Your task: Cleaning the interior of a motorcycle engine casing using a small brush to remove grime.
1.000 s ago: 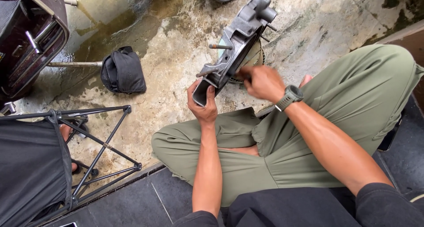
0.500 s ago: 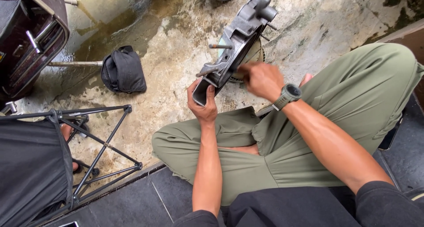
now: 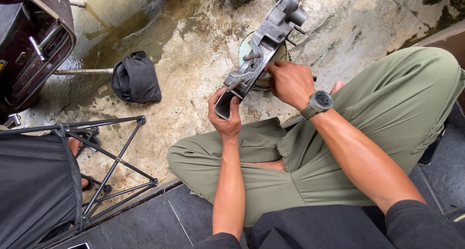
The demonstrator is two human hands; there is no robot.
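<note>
Left hand [image 3: 225,117] grips the grey metal casting's [image 3: 264,41] lower end; right hand [image 3: 289,82] covers its side, grasp unclear.

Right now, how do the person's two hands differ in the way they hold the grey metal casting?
The left hand grips the near, lower end of the grey metal casting, fingers wrapped around it; the right hand rests against its middle, from the side. The right wrist carries a dark wristwatch; the left wrist is bare. The left hand shows its back with the thumb up; the right hand is turned knuckles up. Both touch the casting above the concrete floor.
</note>
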